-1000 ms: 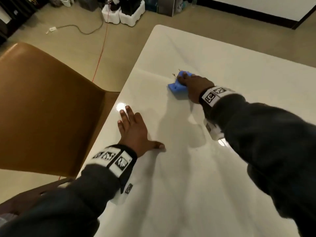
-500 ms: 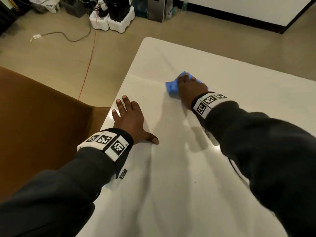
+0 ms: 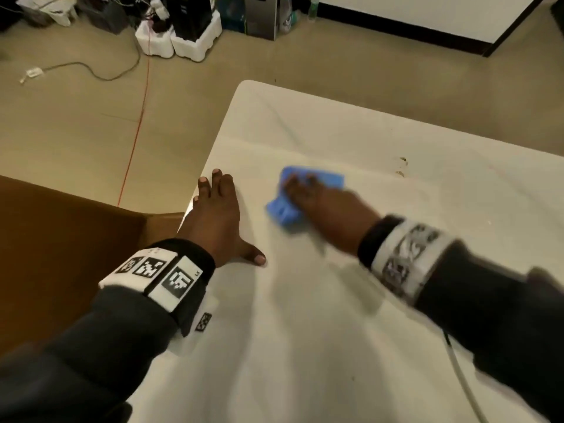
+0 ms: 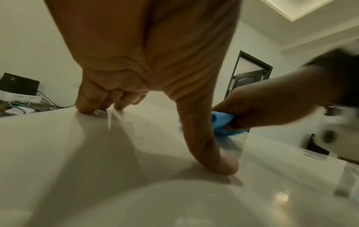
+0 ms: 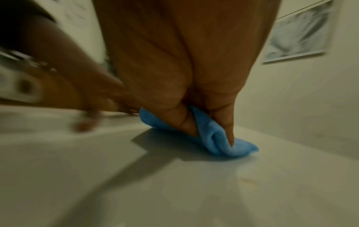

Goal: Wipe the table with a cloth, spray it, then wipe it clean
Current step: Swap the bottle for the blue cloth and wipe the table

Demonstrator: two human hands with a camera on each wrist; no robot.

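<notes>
Left hand (image 3: 217,215) lying flat on table (image 3: 335,346) near left edge, fingers straight, thumb spread out. Right hand (image 3: 323,209) bunching cloth (image 3: 285,210) between thumb and fingers, pressing it on table just right of left hand. Chair (image 3: 61,254) standing beside table at left. Crumbs (image 3: 402,166) lying on table beyond cloth.

"LS" on left wristband (image 3: 158,277).
</notes>
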